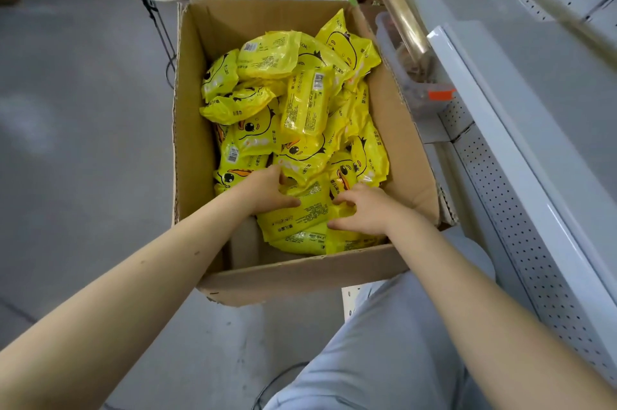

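Head view: one open brown cardboard box (pixel 193 129) holds more than a dozen glossy yellow plastic duck-print packs (pixel 303 109), loosely heaped. At the box's near end, the left hand (pixel 267 192) and right hand (pixel 364 209) clamp curled fingers on the nearest yellow pack (pixel 310 214). Smooth grey floor (pixel 83 109) lies left of the box, and one white perforated metal shelf (pixel 534 209) stands to its right.

Packets (pixel 302 109) in box (pixel 192 129) left of shelving (pixel 521 176)
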### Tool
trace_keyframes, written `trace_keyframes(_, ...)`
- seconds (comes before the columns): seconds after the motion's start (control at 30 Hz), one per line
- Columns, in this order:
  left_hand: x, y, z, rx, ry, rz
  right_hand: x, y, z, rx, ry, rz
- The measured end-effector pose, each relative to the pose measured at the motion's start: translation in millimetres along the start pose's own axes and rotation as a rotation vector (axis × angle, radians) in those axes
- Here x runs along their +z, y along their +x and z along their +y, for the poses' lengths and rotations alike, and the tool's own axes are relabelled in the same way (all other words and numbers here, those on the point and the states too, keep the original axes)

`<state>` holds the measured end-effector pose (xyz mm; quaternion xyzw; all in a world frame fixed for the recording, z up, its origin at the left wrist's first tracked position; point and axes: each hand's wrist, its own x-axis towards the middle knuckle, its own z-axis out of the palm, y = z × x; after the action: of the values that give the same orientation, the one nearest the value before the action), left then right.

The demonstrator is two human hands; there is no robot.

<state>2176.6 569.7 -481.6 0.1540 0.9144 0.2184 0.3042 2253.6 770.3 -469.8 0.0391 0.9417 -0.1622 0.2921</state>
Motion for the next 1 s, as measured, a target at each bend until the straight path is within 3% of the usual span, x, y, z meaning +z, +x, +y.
trace_keyframes(0.33,0,-3,6,0.009,0.043,-0.195,-2,-7,-4,0.029,0.009,0.065)
trace_keyframes(0.6,6,-5,6,-0.014,0.029,-0.212,-3,-8,-5,0.016,0.064,0.105)
trace_keyframes(1.0,-5,-9,3,-0.064,-0.286,-0.118,-12,-25,-7,-0.029,0.357,0.306)
